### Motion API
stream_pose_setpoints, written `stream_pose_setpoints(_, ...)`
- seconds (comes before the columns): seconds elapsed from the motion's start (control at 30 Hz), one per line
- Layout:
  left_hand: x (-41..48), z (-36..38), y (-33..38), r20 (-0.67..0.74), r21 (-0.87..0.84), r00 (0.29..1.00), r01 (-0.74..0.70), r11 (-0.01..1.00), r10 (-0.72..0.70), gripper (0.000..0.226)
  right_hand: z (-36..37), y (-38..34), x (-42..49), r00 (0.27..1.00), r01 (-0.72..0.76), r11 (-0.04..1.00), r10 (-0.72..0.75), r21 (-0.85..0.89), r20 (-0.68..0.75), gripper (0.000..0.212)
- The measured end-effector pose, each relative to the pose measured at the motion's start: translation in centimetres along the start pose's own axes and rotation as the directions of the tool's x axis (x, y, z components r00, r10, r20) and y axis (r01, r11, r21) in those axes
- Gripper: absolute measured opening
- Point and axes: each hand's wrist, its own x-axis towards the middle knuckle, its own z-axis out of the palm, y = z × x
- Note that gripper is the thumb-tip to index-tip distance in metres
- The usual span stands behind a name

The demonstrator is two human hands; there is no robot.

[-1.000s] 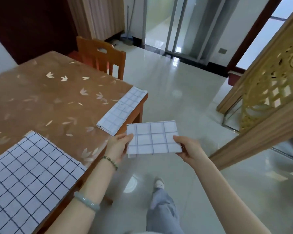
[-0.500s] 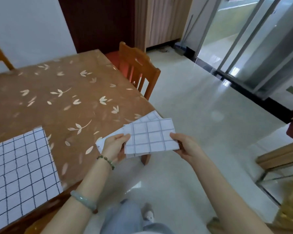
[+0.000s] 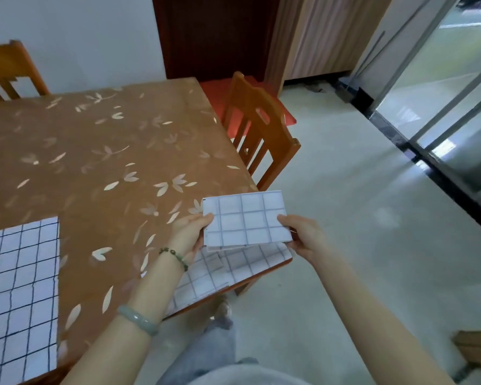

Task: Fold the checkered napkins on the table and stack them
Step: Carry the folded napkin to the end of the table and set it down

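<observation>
I hold a small folded checkered napkin (image 3: 246, 219) in the air over the table's near right corner. My left hand (image 3: 190, 232) pinches its left edge and my right hand (image 3: 303, 236) pinches its right edge. Directly beneath it a second folded checkered napkin (image 3: 220, 273) lies along the table's corner, partly hidden by my left forearm. A larger unfolded napkin (image 3: 20, 295) with darker grid lines lies flat at the left, cut off by the frame edge.
The table (image 3: 100, 162) has a brown cover with a pale leaf print. One wooden chair (image 3: 258, 134) stands at its right side, another chair (image 3: 9, 70) at the far left. Pale tiled floor (image 3: 358, 218) and glass sliding doors lie to the right.
My view has swung left toward the table. Both hands carried the folded napkin from beside the table to above the folded napkin lying at the corner.
</observation>
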Motion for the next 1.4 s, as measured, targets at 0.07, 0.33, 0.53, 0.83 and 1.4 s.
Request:
stream_pose_setpoints(0.07,1.6,0.4,0.9,-0.039,-0.046,0.999,0.014,0.999,-0.016,0.029,0.6,-1.5,2.3,1.0,-0.021,1.0,0.021,-0.001,0.021,0.007)
stream_pose_setpoints(0.33,7.0,1.4,2.5,-0.139,-0.06,0.988,0.06,0.996,-0.068,0.007,2.5,-3.4,10.5,0.99,-0.105,0.99,0.114,-0.099,0.087,0.018)
stream_pose_setpoints(0.53,10.1,1.6,1.9,-0.191,-0.022,0.973,0.127,0.992,-0.129,0.015,2.4,-3.8,14.7,0.986,-0.124,0.948,0.151,-0.295,0.068,0.01)
stream_pose_setpoints(0.83,12.8,2.3,-1.8,-0.352,0.13,0.927,0.187,0.974,-0.131,0.018,1.2,-1.7,18.0,0.984,-0.162,0.834,0.174,-0.528,-0.027,0.006)
stream_pose_setpoints(1.4,12.5,2.9,-3.8,-0.542,0.414,0.839,0.219,0.884,0.046,0.031,0.7,-0.7,19.1,0.999,-0.02,0.496,0.051,-0.868,0.006,0.017)
